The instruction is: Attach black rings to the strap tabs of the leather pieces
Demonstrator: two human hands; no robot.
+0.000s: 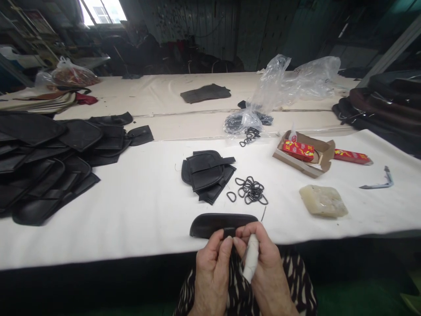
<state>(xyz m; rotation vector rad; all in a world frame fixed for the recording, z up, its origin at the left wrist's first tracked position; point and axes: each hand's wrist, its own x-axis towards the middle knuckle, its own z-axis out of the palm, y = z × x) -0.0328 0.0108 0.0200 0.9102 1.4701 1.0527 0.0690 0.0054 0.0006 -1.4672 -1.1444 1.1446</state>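
At the table's near edge lies a black leather piece [210,221] with a rounded outline and a small strap across its front. My left hand [215,259] pinches that strap from the left, thumb and forefinger closed. From the other side, my right hand [266,254] grips the same spot, its fingertips almost touching the left ones. A white-wrapped, stick-like object [251,259] sits against the right palm; its kind is unclear. Beyond the hands are a small stack of black leather pieces [207,171] and a pile of black D-rings [253,191], with one D-ring [231,196] apart.
Many black leather pieces [49,162] are heaped at left. To the right are a yellowish block [322,201], a cardboard box [307,164] with red packets, and a grey-blue angled tool [378,181]. Clear plastic bags [279,92] lie farther back, near dark stacked goods [384,105].
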